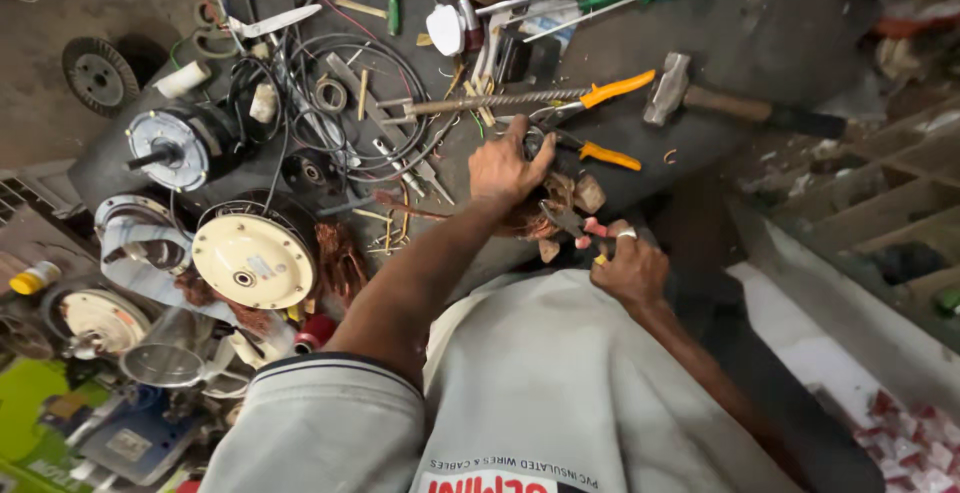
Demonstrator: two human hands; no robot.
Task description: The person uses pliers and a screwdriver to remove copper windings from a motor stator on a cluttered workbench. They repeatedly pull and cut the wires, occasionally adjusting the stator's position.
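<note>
While my left hand [505, 165] grips the springy, tangly copper winding [530, 215], my right hand [628, 268] squeezes red-handled pliers [578, 228]; I'd grab the stiff core, probably heavy.

The left hand [507, 165] presses down on a copper winding [535, 215]; the right hand [627, 268] grips red-handled pliers [577, 225] against it. A hammer [735, 103] lies far right.

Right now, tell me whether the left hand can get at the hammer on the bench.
Probably not easily. The left hand is pressed on the copper wire bundle, and the hammer lies far to the right past the orange-handled pliers; the right hand sits closer.
</note>
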